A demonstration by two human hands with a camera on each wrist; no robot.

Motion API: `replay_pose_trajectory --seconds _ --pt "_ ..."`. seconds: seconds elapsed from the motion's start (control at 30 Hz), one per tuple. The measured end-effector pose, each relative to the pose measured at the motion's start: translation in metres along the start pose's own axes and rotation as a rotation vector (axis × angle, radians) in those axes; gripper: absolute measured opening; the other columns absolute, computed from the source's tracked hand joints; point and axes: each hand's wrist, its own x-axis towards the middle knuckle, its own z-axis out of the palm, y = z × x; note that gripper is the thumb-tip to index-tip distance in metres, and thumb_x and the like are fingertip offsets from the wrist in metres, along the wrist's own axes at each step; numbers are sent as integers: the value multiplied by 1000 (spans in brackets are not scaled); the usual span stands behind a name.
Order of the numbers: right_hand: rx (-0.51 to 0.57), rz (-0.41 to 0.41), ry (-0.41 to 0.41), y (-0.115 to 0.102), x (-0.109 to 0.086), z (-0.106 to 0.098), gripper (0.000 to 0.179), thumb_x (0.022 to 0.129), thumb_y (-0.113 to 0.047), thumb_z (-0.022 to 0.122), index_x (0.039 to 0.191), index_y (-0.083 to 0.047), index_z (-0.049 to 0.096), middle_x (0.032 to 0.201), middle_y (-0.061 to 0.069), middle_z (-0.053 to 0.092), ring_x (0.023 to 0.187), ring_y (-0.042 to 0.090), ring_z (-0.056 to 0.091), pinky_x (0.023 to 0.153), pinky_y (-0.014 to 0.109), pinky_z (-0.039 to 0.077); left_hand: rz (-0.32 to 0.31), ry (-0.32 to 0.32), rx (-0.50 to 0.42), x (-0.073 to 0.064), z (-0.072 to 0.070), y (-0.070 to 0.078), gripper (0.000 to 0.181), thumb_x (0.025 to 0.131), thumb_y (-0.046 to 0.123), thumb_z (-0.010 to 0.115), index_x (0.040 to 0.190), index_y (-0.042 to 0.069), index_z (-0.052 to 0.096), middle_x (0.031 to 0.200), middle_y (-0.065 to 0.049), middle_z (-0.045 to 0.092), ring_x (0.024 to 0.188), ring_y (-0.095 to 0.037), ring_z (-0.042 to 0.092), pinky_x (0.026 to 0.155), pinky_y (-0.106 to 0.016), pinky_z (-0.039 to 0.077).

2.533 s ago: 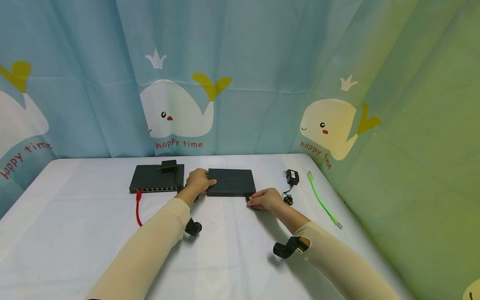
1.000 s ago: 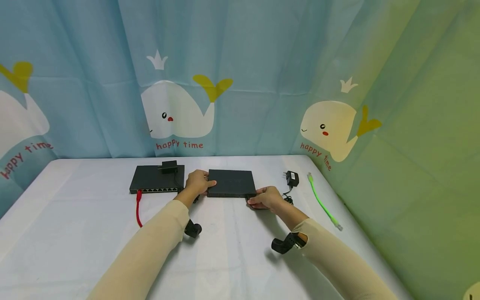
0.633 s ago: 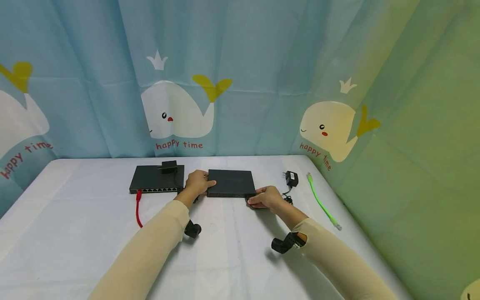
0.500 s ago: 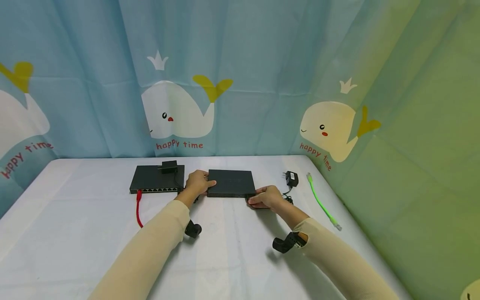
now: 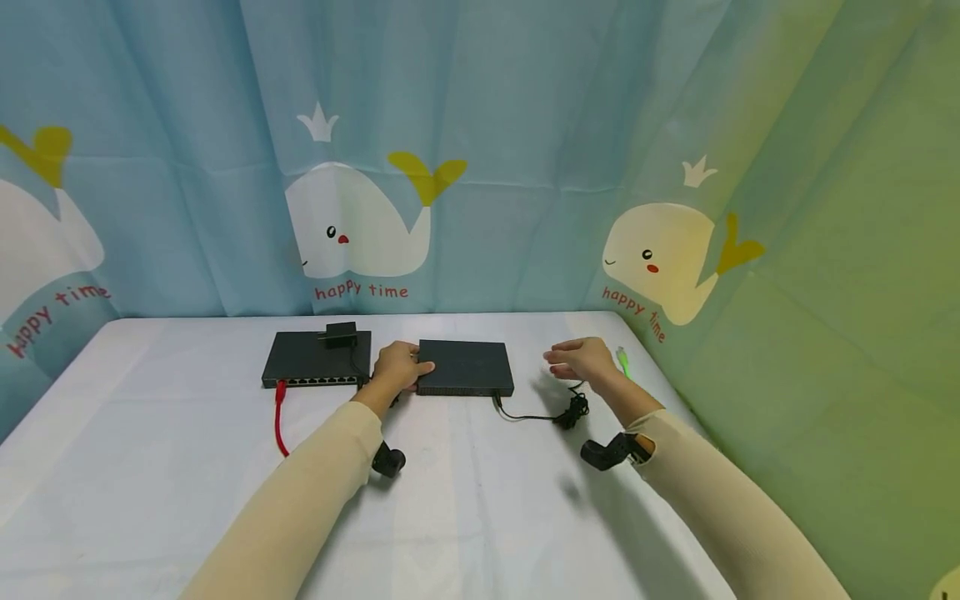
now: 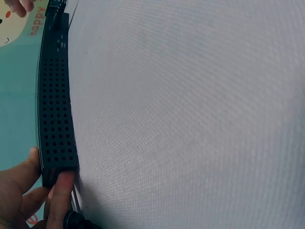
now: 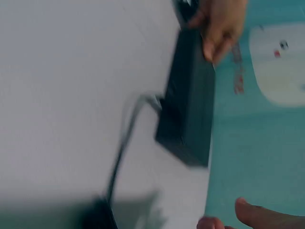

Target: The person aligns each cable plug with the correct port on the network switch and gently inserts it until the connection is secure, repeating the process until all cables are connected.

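A black network switch (image 5: pixel 465 367) lies flat in the middle of the table. My left hand (image 5: pixel 397 367) grips its left end, thumb on top and fingers underneath, as the left wrist view also shows on the perforated edge of the switch (image 6: pixel 56 109). A black power cord (image 5: pixel 528 417) runs from the plug at the front right corner of the switch to a tied coil (image 5: pixel 573 412). Above and behind that coil, my right hand (image 5: pixel 585 362) is raised with loosely extended fingers and holds nothing. The cord's black power adapter is hidden behind it.
To the left stands a second black switch (image 5: pixel 300 354), with a power adapter (image 5: pixel 340 333) lying on top and a red network cable (image 5: pixel 279 417) in its front. A green network cable (image 5: pixel 622 360) lies at the right, mostly covered by the right arm. A patterned curtain (image 5: pixel 510 250) hangs behind the table.
My right hand has let go of the cord's plug at the switch and moved right and up, over where the adapter lay. My left hand and the switch have stayed in place.
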Motion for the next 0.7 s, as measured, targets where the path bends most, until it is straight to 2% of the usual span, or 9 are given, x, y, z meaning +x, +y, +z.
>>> replay_pose_trajectory --seconds 0.13,0.23,0.3,0.37,0.47,0.57,0.7 --pt "-90 20 134 7 11 -27 50 95 -20 67 134 9 55 122 22 66 78 7 68 83 29 60 1 7 2 0 -1 1 59 93 27 70 144 7 50 137 -14 59 94 -24 71 70 -28 60" --pt "-92 85 231 18 20 -42 51 93 -21 69 133 7 57 127 23 62 84 13 67 91 33 57 -2 7 -1 1 -1 1 59 93 27 70 144 7 50 137 -13 59 95 -25 70 70 -28 60" --pt "-67 128 277 26 25 -49 52 92 -20 70 133 8 56 129 23 61 83 14 66 91 33 57 -2 5 -3 1 0 1 59 93 27 70 145 7 50 137 -13 59 96 -25 70 70 -27 60" --pt "-27 169 311 35 31 -54 51 91 -18 71 132 8 57 119 20 66 75 10 66 86 31 59 -1 4 -3 2 0 0 59 93 27 70 145 6 50 137 -14 59 96 -25 70 69 -27 60" --pt "41 212 326 45 38 -57 51 89 -16 73 130 9 58 88 9 71 60 5 64 71 25 61 -2 2 -2 3 0 -1 60 93 27 70 145 6 49 137 -14 59 97 -25 70 70 -27 60" --pt "98 252 336 54 46 -57 49 87 -17 75 128 7 60 64 -3 65 50 3 61 58 21 59 -15 -6 -8 4 0 -1 59 93 27 70 145 8 49 138 -13 58 98 -24 70 73 -29 60" --pt "138 299 415 62 55 -53 46 85 -17 78 124 5 64 51 -7 57 42 3 56 48 18 54 -16 1 -7 3 1 0 56 93 25 70 144 8 51 135 -13 60 92 -21 70 70 -27 60"
